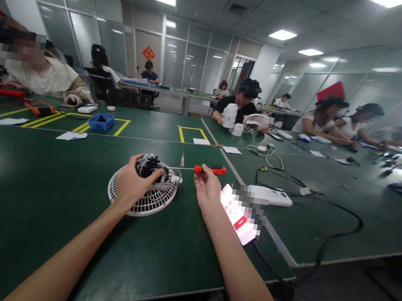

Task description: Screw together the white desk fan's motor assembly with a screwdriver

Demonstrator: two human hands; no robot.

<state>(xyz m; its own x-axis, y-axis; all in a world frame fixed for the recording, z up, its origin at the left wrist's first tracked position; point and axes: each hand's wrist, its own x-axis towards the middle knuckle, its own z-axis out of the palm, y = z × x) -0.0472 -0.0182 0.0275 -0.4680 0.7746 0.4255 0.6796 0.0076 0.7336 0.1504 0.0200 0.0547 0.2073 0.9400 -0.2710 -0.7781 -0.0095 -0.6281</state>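
Observation:
A white fan grille (pixel 146 204) lies face down on the green table, with a black fan motor (pixel 150 164) and loose white wires on top of it. My left hand (pixel 134 180) is wrapped round the motor, thumb on its near side. In my right hand (pixel 207 187) is a screwdriver (pixel 216 170) with an orange and black handle. Its shaft points left, level with the motor; whether the tip touches a screw is too small to tell. Behind the shaft lies a small thin tool with a clear handle (pixel 182 160).
A lit phone (pixel 238 217) lies right of my right forearm, near a long white casing (pixel 270 196) and black cables (pixel 344 209). Farther off are a blue bin (pixel 100 122), paper slips and a white cord (pixel 271 154). Across the table a person handles another fan (pixel 257 121).

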